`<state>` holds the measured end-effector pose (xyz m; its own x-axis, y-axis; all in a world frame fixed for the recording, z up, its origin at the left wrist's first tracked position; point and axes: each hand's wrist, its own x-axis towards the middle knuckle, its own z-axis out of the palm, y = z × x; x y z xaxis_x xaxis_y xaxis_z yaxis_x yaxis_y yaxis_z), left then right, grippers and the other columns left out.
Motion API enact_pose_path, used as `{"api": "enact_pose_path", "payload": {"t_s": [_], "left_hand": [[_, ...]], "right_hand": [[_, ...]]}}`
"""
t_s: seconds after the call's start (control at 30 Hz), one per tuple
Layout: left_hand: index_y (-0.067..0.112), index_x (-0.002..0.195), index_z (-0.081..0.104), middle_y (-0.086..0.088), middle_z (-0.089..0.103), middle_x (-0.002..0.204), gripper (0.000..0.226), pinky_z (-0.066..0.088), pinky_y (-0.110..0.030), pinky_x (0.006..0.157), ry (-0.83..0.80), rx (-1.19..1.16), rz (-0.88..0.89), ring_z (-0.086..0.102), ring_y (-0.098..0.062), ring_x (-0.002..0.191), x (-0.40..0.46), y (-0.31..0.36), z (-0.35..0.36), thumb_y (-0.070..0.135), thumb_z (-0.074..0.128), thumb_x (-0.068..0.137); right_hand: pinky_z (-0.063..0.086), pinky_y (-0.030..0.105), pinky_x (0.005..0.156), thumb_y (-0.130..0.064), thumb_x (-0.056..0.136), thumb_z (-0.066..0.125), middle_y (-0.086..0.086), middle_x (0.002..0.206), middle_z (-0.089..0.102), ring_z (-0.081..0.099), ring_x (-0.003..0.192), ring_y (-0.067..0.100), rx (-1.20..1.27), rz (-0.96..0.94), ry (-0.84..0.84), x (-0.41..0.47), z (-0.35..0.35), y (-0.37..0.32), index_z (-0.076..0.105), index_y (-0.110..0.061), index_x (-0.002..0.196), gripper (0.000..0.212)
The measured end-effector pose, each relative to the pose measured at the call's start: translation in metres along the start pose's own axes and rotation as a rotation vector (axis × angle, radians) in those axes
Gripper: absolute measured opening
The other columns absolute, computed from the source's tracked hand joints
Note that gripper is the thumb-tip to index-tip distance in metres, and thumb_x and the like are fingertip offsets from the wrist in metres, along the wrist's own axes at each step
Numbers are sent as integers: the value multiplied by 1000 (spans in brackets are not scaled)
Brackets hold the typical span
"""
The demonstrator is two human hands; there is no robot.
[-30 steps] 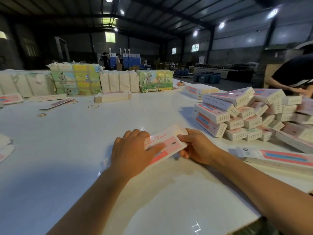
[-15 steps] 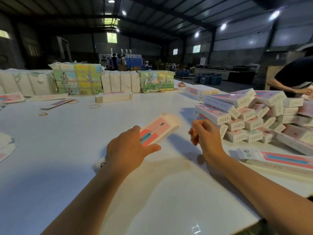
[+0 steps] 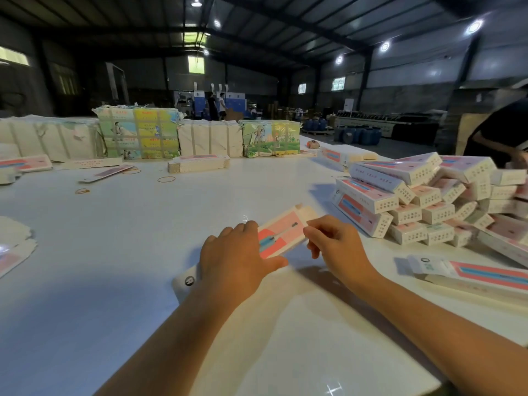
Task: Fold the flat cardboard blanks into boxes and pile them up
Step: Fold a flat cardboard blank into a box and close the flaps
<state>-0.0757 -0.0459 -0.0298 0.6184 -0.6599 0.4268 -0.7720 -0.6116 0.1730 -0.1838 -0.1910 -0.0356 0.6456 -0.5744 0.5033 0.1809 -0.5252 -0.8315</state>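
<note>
A long pink-and-white cardboard blank (image 3: pixel 281 234) lies slanted on the white table (image 3: pixel 114 252) in front of me. My left hand (image 3: pixel 235 260) grips its middle, thumb along the near edge, and covers much of it; its white near end shows below my wrist. My right hand (image 3: pixel 333 242) pinches the blank's right edge with curled fingers. A pile of folded boxes (image 3: pixel 423 195) stands at the right. More flat blanks (image 3: pixel 474 274) lie near my right forearm.
Wrapped bundles of blanks (image 3: pixel 138 132) line the table's far side, with a small stack of blanks (image 3: pixel 198 162) before them. Rubber bands (image 3: pixel 166 179) lie scattered. Loose blanks (image 3: pixel 14 247) sit at the left edge. Another person (image 3: pixel 503 132) works at the far right.
The blank was turned over to its pictured face and lifted by my left hand while my right hand let go; now it lies lower and my right hand pinches its right edge again.
</note>
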Motion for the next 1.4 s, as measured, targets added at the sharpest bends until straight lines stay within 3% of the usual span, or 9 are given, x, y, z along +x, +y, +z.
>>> {"api": "enact_pose_path", "payload": {"t_s": [0.17, 0.4, 0.7, 0.8, 0.87, 1.0, 1.2, 1.3, 1.4], "left_hand": [[30, 95, 29, 8, 55, 107, 55, 31, -28, 74, -15, 53, 33, 51, -13, 95, 0, 1, 3, 78, 47, 73], [31, 95, 30, 9, 55, 104, 55, 30, -28, 73, -6, 65, 28, 41, -9, 83, -1, 0, 5, 79, 46, 73], [29, 106, 40, 8, 56, 110, 61, 37, -28, 77, -18, 5, 4, 52, -12, 95, -3, 1, 5, 80, 43, 73], [29, 110, 43, 8, 57, 114, 63, 38, -29, 81, -22, -31, -32, 54, -15, 101, -3, 3, 3, 80, 42, 73], [31, 105, 41, 9, 57, 112, 61, 37, -28, 78, -36, -46, -28, 52, -14, 96, -5, 4, 3, 82, 42, 71], [33, 102, 38, 11, 56, 109, 58, 34, -26, 74, -19, -55, 21, 47, -10, 88, -8, 6, 6, 82, 44, 71], [31, 112, 42, 11, 56, 112, 60, 30, -26, 75, 23, -78, 12, 45, -9, 90, -7, 10, 12, 77, 45, 75], [30, 113, 41, 9, 55, 112, 59, 34, -27, 78, 42, -65, 23, 50, -12, 97, -9, 11, 10, 76, 45, 77], [28, 114, 42, 8, 55, 113, 60, 36, -28, 81, 64, -56, 30, 52, -14, 101, -9, 10, 9, 76, 45, 77]], "right_hand": [[47, 19, 50, -5, 93, 55, 4, 71, 56, 53, 50, 5, 109, 187, -86, 4, 0, 1, 31, -36, 131, 55], [43, 12, 54, -9, 95, 52, -13, 73, 62, 56, 59, -3, -103, -12, -98, 1, 1, 5, 63, -30, 89, 25], [39, 15, 82, -21, 93, 58, -3, 111, 49, 49, 96, -2, -320, -147, -19, 2, -2, 5, 61, -27, 108, 17], [43, 35, 95, -28, 79, 73, -3, 137, 33, 43, 118, 14, -202, 34, 109, 9, -4, 5, 31, -25, 143, 76], [53, 44, 87, -18, 73, 74, 7, 135, 51, 59, 109, 25, 324, 361, -21, 12, -6, 3, 21, -29, 145, 90], [60, 39, 74, -2, 81, 57, 18, 95, 71, 71, 84, 29, 757, 562, -224, 15, -7, 4, 59, 0, 108, 28], [46, 8, 65, -19, 101, 38, -7, 82, 63, 61, 72, 1, -396, -194, -104, -6, 6, 5, 54, -19, 103, 16], [45, 5, 64, -21, 101, 41, -17, 78, 64, 63, 76, -7, -199, -104, -148, -6, 5, 2, 56, -28, 91, 20], [56, 27, 81, -21, 100, 44, 6, 86, 73, 70, 85, 15, 142, 112, -114, 3, 2, 4, 68, -12, 93, 27]]}}
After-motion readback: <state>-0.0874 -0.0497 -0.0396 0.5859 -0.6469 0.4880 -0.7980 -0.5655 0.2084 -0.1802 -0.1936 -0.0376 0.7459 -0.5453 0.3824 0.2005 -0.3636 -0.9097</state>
